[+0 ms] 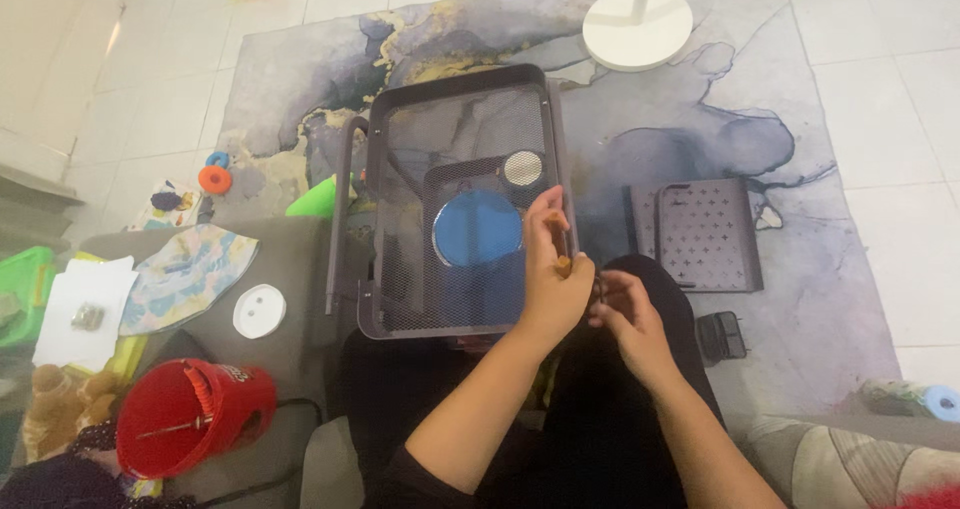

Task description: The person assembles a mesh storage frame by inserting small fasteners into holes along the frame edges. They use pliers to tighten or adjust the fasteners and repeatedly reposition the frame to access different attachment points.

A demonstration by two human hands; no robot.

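My hands [590,294] work at the near right corner of the grey mesh basket [395,169]; its walls block my left, while open rug [800,149] lies right, past a perforated panel [705,234].

Both hands meet at the near right corner of the dark mesh tray [400,299]: left hand [553,279] pinching a small orange bit [564,265], right hand [628,319] just beside. A red bucket [190,414] sits to the tray's left.
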